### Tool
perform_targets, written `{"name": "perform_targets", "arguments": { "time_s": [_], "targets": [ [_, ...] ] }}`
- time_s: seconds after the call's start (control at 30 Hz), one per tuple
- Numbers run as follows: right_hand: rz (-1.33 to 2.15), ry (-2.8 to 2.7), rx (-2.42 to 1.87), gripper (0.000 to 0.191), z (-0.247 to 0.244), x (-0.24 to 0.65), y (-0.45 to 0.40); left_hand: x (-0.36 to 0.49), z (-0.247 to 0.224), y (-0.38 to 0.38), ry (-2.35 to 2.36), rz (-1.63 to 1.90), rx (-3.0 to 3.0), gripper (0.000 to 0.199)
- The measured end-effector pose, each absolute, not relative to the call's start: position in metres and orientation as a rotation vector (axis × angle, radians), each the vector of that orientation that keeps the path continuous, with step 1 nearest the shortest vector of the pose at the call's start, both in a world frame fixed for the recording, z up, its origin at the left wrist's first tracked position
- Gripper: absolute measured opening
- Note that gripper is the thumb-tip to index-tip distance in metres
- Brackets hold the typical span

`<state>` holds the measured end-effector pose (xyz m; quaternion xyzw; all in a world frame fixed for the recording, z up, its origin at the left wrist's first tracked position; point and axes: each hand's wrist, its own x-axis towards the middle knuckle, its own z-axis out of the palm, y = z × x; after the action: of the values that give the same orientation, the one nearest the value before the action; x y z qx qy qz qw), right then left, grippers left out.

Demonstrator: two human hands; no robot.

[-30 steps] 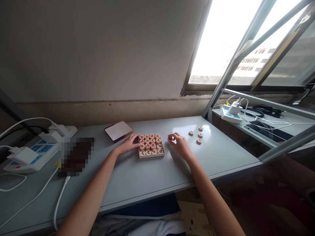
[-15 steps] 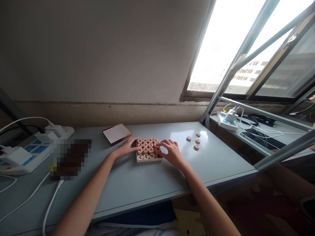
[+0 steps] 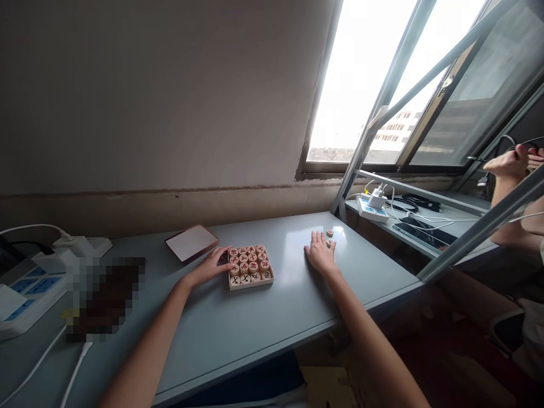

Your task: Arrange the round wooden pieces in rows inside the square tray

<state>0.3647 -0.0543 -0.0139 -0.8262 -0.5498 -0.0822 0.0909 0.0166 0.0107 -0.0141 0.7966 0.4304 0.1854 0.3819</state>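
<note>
An open box holds rows of round wooden Chinese chess pieces, marked in red and black, on the grey desk. My left hand grips the box's left side, thumb and fingertips against its edge. Further right, my right hand reaches over the desk, palm down with fingers spread, above loose pieces that it partly hides. One loose chess piece shows just beyond its fingers, and another piece peeks out between finger and thumb. Whether the fingers touch any hidden piece I cannot tell.
The box lid lies with its pale inside up behind my left hand. Power strips with white plugs and a blurred dark object are at left. A metal frame rises at right; beyond it are another person's hands.
My right hand has left the box and moved right to the loose pieces, opening its fingers. My left hand stays at the box. The view has turned rightward, showing another person's hands.
</note>
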Motion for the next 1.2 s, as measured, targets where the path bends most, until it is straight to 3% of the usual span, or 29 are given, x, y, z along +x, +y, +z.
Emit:
{"name": "perform_targets", "arguments": {
  "time_s": [0.23,0.57,0.73,1.2],
  "targets": [
    [-0.394,-1.965,-2.11,0.034,-0.012,0.389,-0.078,0.016,-0.018,0.012,1.052,0.528,2.053,0.071],
    [0.164,-2.126,-1.386,0.025,0.018,0.234,-0.116,0.015,-0.006,0.004,1.078,0.481,2.029,0.074],
    [0.076,-2.175,-1.344,0.022,0.009,0.192,-0.099,0.016,-0.005,0.001,1.085,0.497,2.016,0.069],
    [0.062,-2.127,-1.364,0.018,0.0,0.193,-0.103,0.017,-0.01,0.006,1.08,0.517,2.039,0.073]
  ]
}}
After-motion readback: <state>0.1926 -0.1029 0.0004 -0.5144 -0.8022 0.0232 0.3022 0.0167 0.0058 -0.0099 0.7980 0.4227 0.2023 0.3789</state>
